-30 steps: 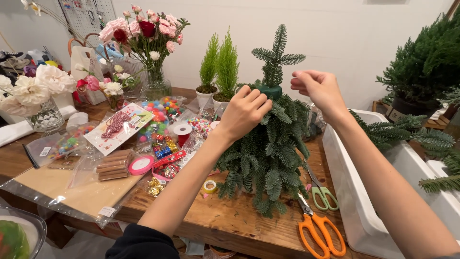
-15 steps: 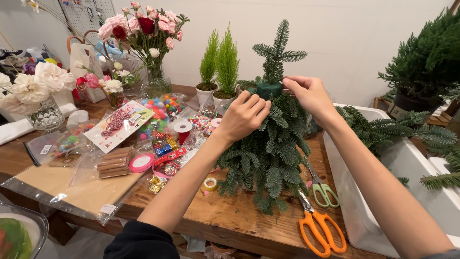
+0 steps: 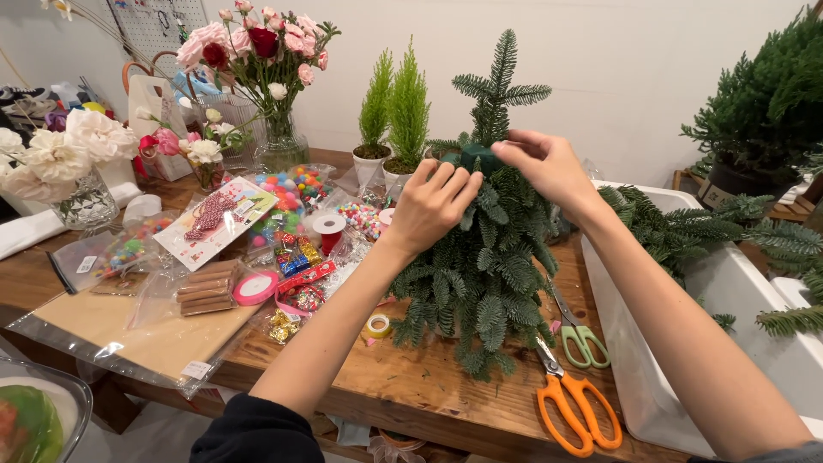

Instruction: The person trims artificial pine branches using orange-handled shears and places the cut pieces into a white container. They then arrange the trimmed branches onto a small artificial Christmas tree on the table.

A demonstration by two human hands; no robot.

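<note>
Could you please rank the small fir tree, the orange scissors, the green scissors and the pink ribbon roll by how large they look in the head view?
1. Small fir tree, by far the largest.
2. Orange scissors.
3. Green scissors; they lie farther from the camera, so their true size against the orange pair is unsure.
4. Pink ribbon roll.

On the brown wooden table (image 3: 411, 390), orange-handled steel scissors (image 3: 570, 399) lie right of the small green fir-branch tree (image 3: 484, 266); two potted conifers (image 3: 394, 111) stand behind.

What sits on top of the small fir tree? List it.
A dark green block sits near the small fir tree top, left hand and right hand on it, one upright sprig above. The block's underside is hidden.
</note>
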